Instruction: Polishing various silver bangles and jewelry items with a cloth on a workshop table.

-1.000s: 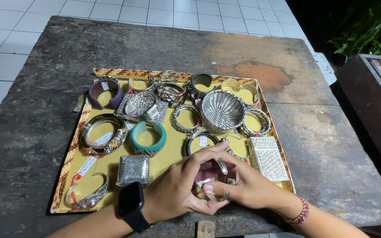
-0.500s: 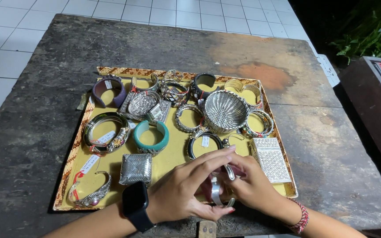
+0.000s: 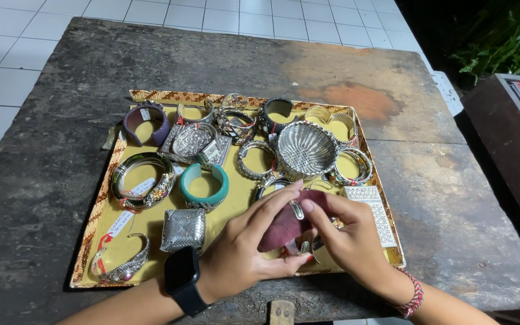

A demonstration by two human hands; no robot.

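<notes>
A flat yellow tray with a woven patterned rim lies on a dark weathered table and carries several bangles and cuffs. My left hand, with a black watch on its wrist, and my right hand, with a red braided wristband, meet over the tray's near right corner. Together they hold a dark red bracelet with a silver clasp part between the fingers. Near them lie a teal bangle, a square silver cuff and a long rhinestone cuff.
A round silver mesh piece sits mid-tray, a purple cuff at the far left corner, and a jewelled open bangle at the near left. A dark cabinet stands right of the table, with plants behind.
My hands have lifted the dark red bracelet slightly and turned it; its red side now faces up where the silver part showed before. My left fingers reach further over it.
</notes>
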